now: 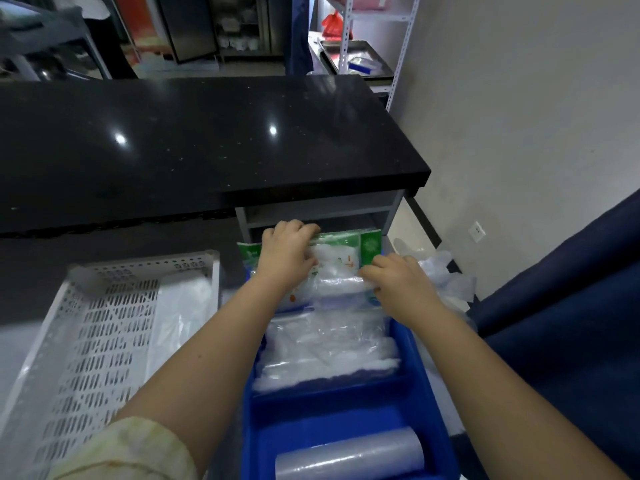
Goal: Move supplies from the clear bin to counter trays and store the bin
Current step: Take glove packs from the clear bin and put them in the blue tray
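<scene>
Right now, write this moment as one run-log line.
left hand: grips green packet | right hand: pinches clear bags | place: blue tray, far compartment

**Dim indoor scene, wide-angle distortion**

Two small white glare spots sit on the glossy black countertop (207, 133). Nearby light is even, shadows soft. Straight edges bow near the frame borders; the far room is dark and blurred, the white tray (104, 341) slightly smeared.

Both forearms stretched forward, left hand (289, 252) and right hand (398, 284), fingers curled on green-edged packet (370, 245)
</scene>
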### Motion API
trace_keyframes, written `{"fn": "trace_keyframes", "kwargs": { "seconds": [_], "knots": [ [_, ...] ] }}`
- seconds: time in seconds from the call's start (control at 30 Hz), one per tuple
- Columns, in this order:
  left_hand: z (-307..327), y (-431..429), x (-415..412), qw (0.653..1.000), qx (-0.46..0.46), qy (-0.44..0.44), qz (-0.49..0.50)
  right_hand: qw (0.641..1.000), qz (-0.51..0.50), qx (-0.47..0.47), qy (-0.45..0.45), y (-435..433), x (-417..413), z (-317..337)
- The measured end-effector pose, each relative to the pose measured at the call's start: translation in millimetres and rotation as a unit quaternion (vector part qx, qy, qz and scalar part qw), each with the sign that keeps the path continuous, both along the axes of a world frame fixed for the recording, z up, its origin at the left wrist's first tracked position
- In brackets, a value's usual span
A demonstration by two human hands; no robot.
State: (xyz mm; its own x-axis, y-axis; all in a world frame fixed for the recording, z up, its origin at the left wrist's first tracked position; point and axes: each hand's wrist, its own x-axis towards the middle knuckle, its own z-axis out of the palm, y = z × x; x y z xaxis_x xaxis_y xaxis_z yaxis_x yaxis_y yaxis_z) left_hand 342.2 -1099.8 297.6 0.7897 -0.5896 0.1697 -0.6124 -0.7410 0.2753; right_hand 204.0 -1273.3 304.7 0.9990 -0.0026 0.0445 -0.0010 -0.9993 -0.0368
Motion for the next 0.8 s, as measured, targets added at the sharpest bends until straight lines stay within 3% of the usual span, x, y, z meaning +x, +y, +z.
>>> {"fn": "trace_keyframes", "kwargs": {
  "seconds": [0.13, 0.23, 0.4, 0.57, 0.67, 0.8],
  "knots": [
    [11.3, 25.0, -2.6, 0.983, -0.17, -0.07, 0.015, 0.997, 0.035, 0.034, -0.061, 15.2, 23.5, -4.9],
    [7.1, 46.9, -21.4, 0.973, -0.228, -0.044, -0.003, 0.994, 0.094, 0.046, -0.015, 42.7, 45.1, -22.3],
    [-35.8, 58.9, -56.9, 0.994, -0.033, 0.098, -0.037, 0.99, 0.062, 0.098, 0.076, 52.8, 53.8, -50.6],
    [-47.1, 62.1, -56.1, 0.995, 0.024, 0.086, -0.048, 0.957, 0.012, 0.283, 0.065, 15.8, 27.6, -43.5],
    [-49.3, 59.1, -54.4, 0.992, 0.048, 0.097, -0.059, 0.968, 0.001, 0.25, 0.001, 4.4, 15.4, -42.8],
    [-54.4, 54.4, -53.2, 0.986, 0.101, 0.112, -0.071, 0.964, -0.042, 0.217, 0.146, 17.2, 17.2, -48.1]
  ]
}}
